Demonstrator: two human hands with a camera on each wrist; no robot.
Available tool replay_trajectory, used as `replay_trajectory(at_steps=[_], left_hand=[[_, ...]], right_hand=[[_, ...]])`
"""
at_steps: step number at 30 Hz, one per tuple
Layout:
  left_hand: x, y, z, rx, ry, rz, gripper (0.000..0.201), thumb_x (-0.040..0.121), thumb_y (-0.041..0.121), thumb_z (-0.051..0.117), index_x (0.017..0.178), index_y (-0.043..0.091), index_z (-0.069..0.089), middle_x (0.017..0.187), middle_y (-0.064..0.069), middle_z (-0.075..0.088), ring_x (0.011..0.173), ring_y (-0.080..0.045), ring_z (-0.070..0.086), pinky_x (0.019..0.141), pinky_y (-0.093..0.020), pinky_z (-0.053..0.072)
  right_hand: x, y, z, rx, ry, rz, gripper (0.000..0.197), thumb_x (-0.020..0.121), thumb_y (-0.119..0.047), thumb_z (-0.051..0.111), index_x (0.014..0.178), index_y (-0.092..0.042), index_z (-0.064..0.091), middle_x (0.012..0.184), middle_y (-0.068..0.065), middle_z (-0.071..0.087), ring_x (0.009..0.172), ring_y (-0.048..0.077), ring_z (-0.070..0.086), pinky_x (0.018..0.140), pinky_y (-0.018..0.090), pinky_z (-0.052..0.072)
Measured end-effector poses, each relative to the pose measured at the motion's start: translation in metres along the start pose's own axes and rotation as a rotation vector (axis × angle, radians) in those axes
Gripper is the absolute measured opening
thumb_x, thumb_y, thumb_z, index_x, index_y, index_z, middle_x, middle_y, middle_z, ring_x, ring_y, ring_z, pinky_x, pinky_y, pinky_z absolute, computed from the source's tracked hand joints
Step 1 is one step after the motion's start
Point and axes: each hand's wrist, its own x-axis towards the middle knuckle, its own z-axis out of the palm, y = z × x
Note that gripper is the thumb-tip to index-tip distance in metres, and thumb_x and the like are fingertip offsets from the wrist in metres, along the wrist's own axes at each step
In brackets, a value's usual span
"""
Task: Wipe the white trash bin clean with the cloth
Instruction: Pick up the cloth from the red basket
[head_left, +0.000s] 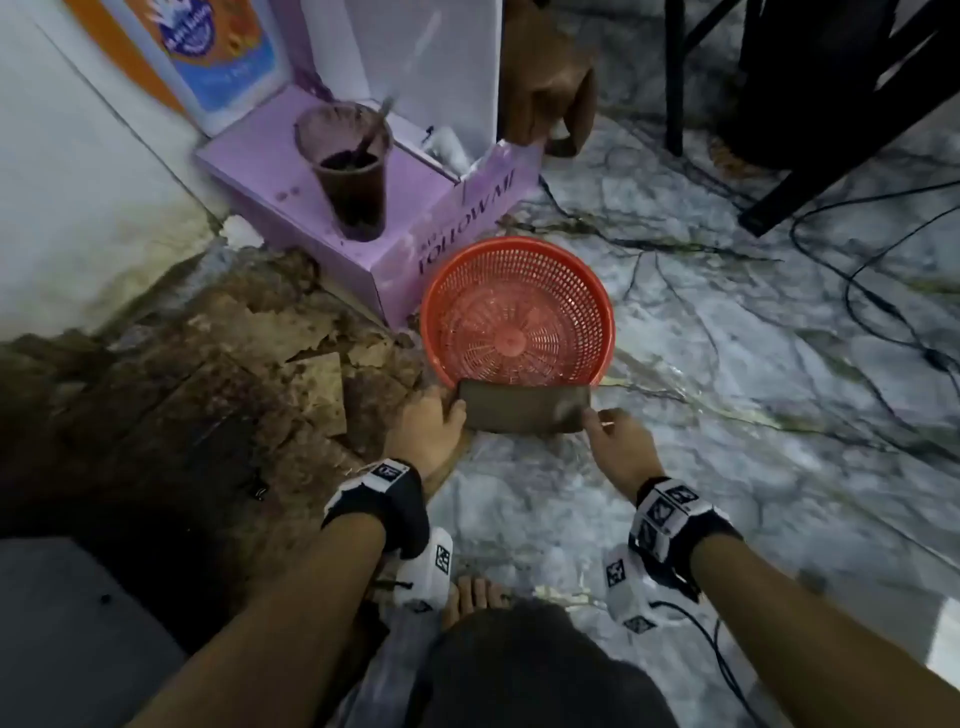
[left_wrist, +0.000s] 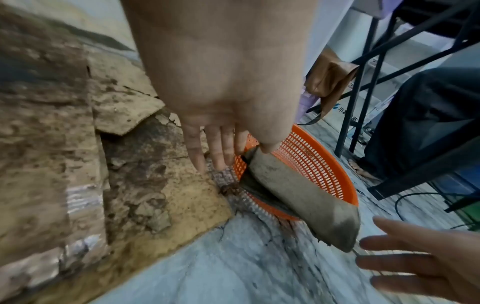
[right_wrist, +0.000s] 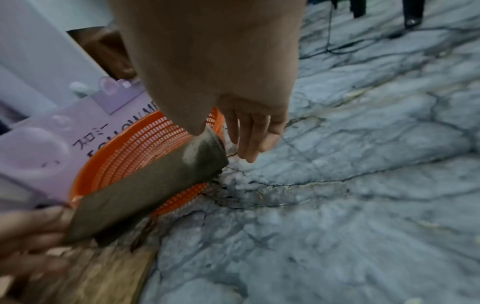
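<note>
A folded grey-brown cloth (head_left: 524, 413) is stretched between my two hands, just over the near rim of an orange mesh basket (head_left: 519, 244) that stands on the marble floor. My left hand (head_left: 436, 426) pinches the cloth's left end. In the left wrist view its thumb lies on the cloth (left_wrist: 298, 193) while the other fingers (left_wrist: 221, 148) point down beside the basket (left_wrist: 311, 156). My right hand (head_left: 608, 426) pinches the right end, and the right wrist view shows its thumb on the cloth (right_wrist: 145, 195) above the basket (right_wrist: 135, 148). No white bin shows plainly.
A purple box (head_left: 415, 260) holding a plastic cup of dark drink (head_left: 348, 171) stands behind the basket, against a white panel (head_left: 426, 67). Broken brown flooring (head_left: 234, 374) lies to the left. Black cables (head_left: 857, 291) and black furniture legs (head_left: 831, 156) are on the right.
</note>
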Motion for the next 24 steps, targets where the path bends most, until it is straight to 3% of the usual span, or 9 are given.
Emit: replay_trajectory(at_steps=[3, 6, 8, 10, 13, 16, 20, 22, 24], left_hand=[[0.009, 0.001, 0.006, -0.085, -0.001, -0.009, 0.036, 0.108, 0.031, 0.052, 0.132, 0.005, 0.059, 0.125, -0.022, 0.068, 0.12, -0.039, 0.062, 0.098, -0.043, 0.048], [0.01, 0.001, 0.014, -0.333, -0.001, -0.079, 0.034, 0.109, 0.026, 0.054, 0.132, 0.002, 0.062, 0.125, -0.017, 0.068, 0.122, -0.034, 0.062, 0.102, -0.036, 0.046], [0.011, 0.0, 0.019, -0.465, 0.04, -0.112, 0.029, 0.108, 0.022, 0.056, 0.127, 0.002, 0.064, 0.114, -0.011, 0.068, 0.118, -0.031, 0.063, 0.094, -0.03, 0.045], [0.013, -0.004, 0.025, -0.501, 0.05, -0.092, 0.017, 0.106, 0.017, 0.058, 0.114, 0.005, 0.066, 0.099, -0.005, 0.067, 0.104, -0.029, 0.065, 0.08, -0.026, 0.044], [0.009, -0.011, 0.03, -0.481, 0.065, -0.039, 0.011, 0.106, 0.015, 0.059, 0.095, 0.013, 0.064, 0.08, 0.004, 0.063, 0.084, -0.018, 0.06, 0.066, -0.02, 0.041], [0.006, -0.017, 0.028, -0.447, 0.078, 0.021, 0.02, 0.105, 0.017, 0.061, 0.087, 0.023, 0.063, 0.079, 0.006, 0.065, 0.076, -0.012, 0.061, 0.072, -0.028, 0.043], [-0.007, -0.009, 0.015, -0.415, 0.109, 0.048, 0.013, 0.104, 0.018, 0.062, 0.091, 0.02, 0.063, 0.08, 0.007, 0.065, 0.076, -0.009, 0.061, 0.067, -0.021, 0.041], [-0.018, -0.004, 0.001, -0.413, 0.138, 0.064, 0.008, 0.104, 0.02, 0.063, 0.096, 0.019, 0.063, 0.08, 0.007, 0.064, 0.076, -0.009, 0.06, 0.069, -0.024, 0.042], [-0.027, 0.0, -0.015, -0.387, 0.2, 0.094, 0.01, 0.103, 0.021, 0.063, 0.094, 0.021, 0.062, 0.074, 0.01, 0.061, 0.069, -0.004, 0.056, 0.07, -0.028, 0.04]], right_hand=[[0.018, 0.0, 0.002, 0.104, -0.114, -0.015, 0.05, 0.105, -0.046, 0.047, 0.132, -0.006, 0.061, 0.128, 0.014, 0.067, 0.113, 0.031, 0.062, 0.087, 0.032, 0.044], [0.025, 0.002, 0.011, 0.17, -0.125, 0.012, 0.049, 0.103, -0.045, 0.051, 0.136, -0.009, 0.056, 0.131, 0.012, 0.065, 0.118, 0.03, 0.061, 0.093, 0.034, 0.046], [0.028, 0.006, 0.012, 0.285, -0.066, 0.033, 0.053, 0.102, -0.043, 0.055, 0.144, -0.013, 0.046, 0.13, 0.008, 0.064, 0.116, 0.027, 0.062, 0.09, 0.032, 0.045], [0.033, 0.008, 0.013, 0.324, -0.069, 0.009, 0.053, 0.101, -0.041, 0.058, 0.146, -0.015, 0.046, 0.129, 0.004, 0.064, 0.114, 0.023, 0.063, 0.092, 0.034, 0.048], [0.036, 0.013, 0.016, 0.265, -0.093, -0.04, 0.045, 0.101, -0.041, 0.058, 0.134, -0.012, 0.061, 0.125, 0.005, 0.069, 0.11, 0.023, 0.065, 0.093, 0.034, 0.05], [0.031, 0.013, 0.013, 0.19, -0.049, -0.069, 0.041, 0.102, -0.043, 0.056, 0.12, -0.008, 0.069, 0.11, 0.009, 0.073, 0.098, 0.023, 0.065, 0.083, 0.03, 0.046], [0.018, 0.006, 0.002, 0.146, -0.005, -0.221, 0.037, 0.103, -0.041, 0.055, 0.109, -0.008, 0.069, 0.099, 0.009, 0.073, 0.091, 0.024, 0.067, 0.076, 0.033, 0.049], [0.011, -0.001, -0.006, 0.154, 0.007, -0.299, 0.036, 0.103, -0.042, 0.054, 0.105, -0.009, 0.068, 0.095, 0.008, 0.072, 0.088, 0.023, 0.067, 0.079, 0.04, 0.054], [0.002, -0.013, -0.017, 0.155, 0.022, -0.384, 0.035, 0.102, -0.043, 0.055, 0.094, -0.011, 0.066, 0.083, 0.006, 0.07, 0.077, 0.023, 0.066, 0.072, 0.042, 0.054]])
